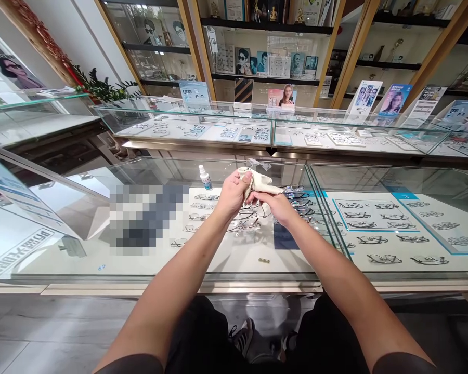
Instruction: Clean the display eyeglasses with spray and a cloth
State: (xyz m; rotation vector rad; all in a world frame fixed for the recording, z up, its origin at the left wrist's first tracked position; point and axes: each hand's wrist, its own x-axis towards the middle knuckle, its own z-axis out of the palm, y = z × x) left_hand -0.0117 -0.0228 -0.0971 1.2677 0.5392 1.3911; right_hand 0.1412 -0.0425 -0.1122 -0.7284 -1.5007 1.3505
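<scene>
Over the glass display counter, a cream cleaning cloth [262, 179] is bunched between both hands. My left hand [234, 193] is closed around it, the thumb pressing on top. Just beside it, my right hand [275, 202] is also closed, pinching at the lower edge of the cloth. Thin dark lines show by the fingers, perhaps part of a glasses frame, but the cloth and fingers hide most of it. Under the glass below the hands lie rows of eyeglasses [249, 224].
A small white spray bottle [205, 177] stands on the counter left of my hands. More eyeglasses [372, 240] lie in the case [320, 259] to the right. Across the aisle runs another glass showcase [203, 143], with display cards [364, 101] on top.
</scene>
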